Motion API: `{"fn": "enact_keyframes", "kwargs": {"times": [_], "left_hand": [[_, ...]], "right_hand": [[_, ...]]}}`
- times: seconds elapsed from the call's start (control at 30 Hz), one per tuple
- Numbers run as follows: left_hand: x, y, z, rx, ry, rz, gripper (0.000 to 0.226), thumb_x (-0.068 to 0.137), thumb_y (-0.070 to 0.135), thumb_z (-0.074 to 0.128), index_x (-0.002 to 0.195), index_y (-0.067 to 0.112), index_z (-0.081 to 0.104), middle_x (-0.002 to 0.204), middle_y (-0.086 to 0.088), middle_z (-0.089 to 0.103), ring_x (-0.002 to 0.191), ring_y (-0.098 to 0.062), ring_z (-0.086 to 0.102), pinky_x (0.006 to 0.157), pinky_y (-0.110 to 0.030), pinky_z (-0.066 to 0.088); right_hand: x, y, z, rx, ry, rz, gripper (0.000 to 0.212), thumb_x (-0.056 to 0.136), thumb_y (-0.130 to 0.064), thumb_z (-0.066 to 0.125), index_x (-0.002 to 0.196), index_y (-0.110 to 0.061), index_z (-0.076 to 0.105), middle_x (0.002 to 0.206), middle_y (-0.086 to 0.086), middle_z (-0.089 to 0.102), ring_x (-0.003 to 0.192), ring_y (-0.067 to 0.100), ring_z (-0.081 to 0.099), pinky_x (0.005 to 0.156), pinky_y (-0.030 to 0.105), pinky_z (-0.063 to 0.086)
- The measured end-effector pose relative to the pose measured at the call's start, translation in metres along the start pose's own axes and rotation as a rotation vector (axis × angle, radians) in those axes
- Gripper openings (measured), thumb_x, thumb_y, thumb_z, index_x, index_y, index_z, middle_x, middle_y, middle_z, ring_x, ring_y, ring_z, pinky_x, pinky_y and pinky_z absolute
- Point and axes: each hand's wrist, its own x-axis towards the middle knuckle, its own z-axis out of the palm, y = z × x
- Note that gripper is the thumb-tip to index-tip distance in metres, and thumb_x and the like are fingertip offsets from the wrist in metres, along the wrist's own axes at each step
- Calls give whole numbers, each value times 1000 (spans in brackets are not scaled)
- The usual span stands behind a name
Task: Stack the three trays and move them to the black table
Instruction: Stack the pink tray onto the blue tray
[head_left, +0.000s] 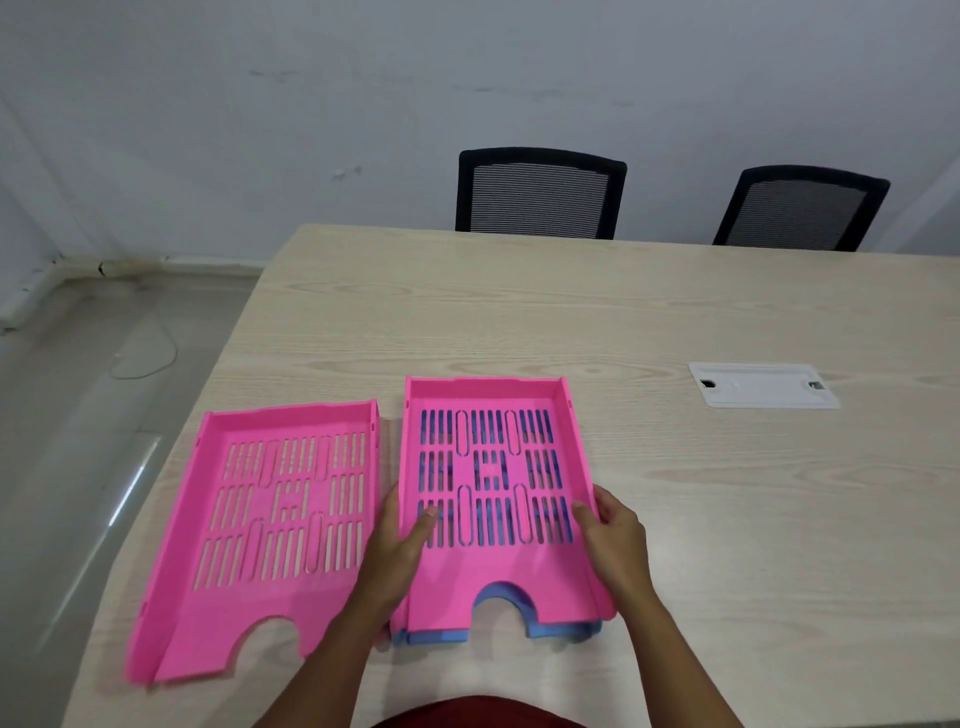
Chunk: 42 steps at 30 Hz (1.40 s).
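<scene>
While both hands grip it, a pink tray (493, 499) sits nested on a blue tray (566, 631), stack near front edge of the light wood bench (675, 312). Blue shows only thru the slots and along the front lip under the pink cut-out. Left hand (400, 551): thumb over the left wall onto the slotted floor, remaining fingers (390, 512) outside the wall, closed round it. Right hand (618, 540): thumb inside the right wall, other fingers wrapped outside, closed on the same tray. Wrists approx level w/ tray's front third. Second pink tray (270, 540) lies flat just beside stack on the left, narrow gap, not touching, untouched by either hand; bare bench visible thru its slots. White cable cover plate (761, 385) set in bench, well apart to the right. Two black mesh chairs (540, 192) at far edge.
</scene>
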Motion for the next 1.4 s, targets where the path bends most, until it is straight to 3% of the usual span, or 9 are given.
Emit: {"fn": "enact_keyframes", "kwargs": {"times": [0.13, 0.3, 0.57, 1.0, 1.07, 1.13, 1.2, 1.3, 1.4], "left_hand": [[2, 5, 13, 91, -66, -37, 81, 91, 63, 44, 155, 37, -1, 166, 3, 8, 150, -27, 16, 116, -53, 20], [9, 11, 15, 78, -2, -22, 70, 99, 49, 42, 156, 29, 8, 165, -2, 16, 150, -26, 20, 116, -47, 22], [7, 10, 9, 73, 26, -6, 70, 95, 54, 44, 155, 33, 14, 164, -1, 21, 149, -27, 24, 115, -53, 27], [9, 6, 8, 90, -15, -13, 69, 94, 57, 44, 154, 32, 20, 158, -5, 37, 141, -30, 39, 110, -60, 37], [9, 5, 7, 104, -15, -23, 69, 94, 57, 43, 154, 31, 20, 158, -5, 38, 141, -30, 40, 110, -59, 38], [8, 6, 6, 81, -16, -10, 63, 95, 54, 45, 152, 34, 26, 153, -3, 44, 137, -30, 46, 107, -58, 41], [6, 8, 4, 26, -17, 34, 52, 97, 45, 48, 146, 39, 32, 147, -1, 49, 133, -26, 50, 105, -55, 45], [6, 7, -9, -17, 53, 82, 54, 99, 30, 51, 150, 26, 33, 155, -1, 40, 140, -20, 40, 112, -44, 36], [4, 4, -29, -46, 155, 119, 47, 99, 21, 52, 145, 20, 41, 149, -3, 48, 132, -15, 47, 105, -29, 38]], "right_hand": [[15, -2, -12, -31, -11, 1, 29, 97, -18, 55, 118, -33, 69, 94, -20, 71, 86, -5, 66, 59, 7, 45], [23, -1, -12, -36, -25, 4, 30, 98, -18, 53, 122, -25, 70, 97, -17, 73, 85, -2, 67, 62, 12, 48], [12, 5, -7, -21, 8, 4, 27, 98, -15, 54, 112, -32, 69, 91, -22, 71, 75, -19, 65, 52, 1, 46], [11, 5, -11, -39, -4, 8, 27, 98, -18, 54, 113, -36, 66, 95, -19, 72, 77, -7, 69, 52, 4, 49], [11, 4, -10, -45, 5, 13, 25, 98, -17, 54, 113, -33, 66, 102, -13, 74, 90, 2, 71, 60, 8, 53], [8, 0, -7, -59, 53, 11, 33, 98, -18, 54, 130, -18, 62, 126, -1, 70, 113, 20, 68, 89, 29, 59], [3, -8, -4, -81, 133, -20, 52, 98, -18, 54, 149, -11, 46, 143, 7, 58, 132, 27, 55, 109, 40, 46], [-3, -21, 6, -89, 171, -167, 50, 97, -15, 55, 147, -13, 49, 140, 3, 61, 128, 19, 57, 112, 39, 44], [-7, -36, 24, -76, 132, -239, 44, 97, -12, 56, 141, -16, 57, 133, 1, 66, 118, 10, 60, 104, 25, 44]]}}
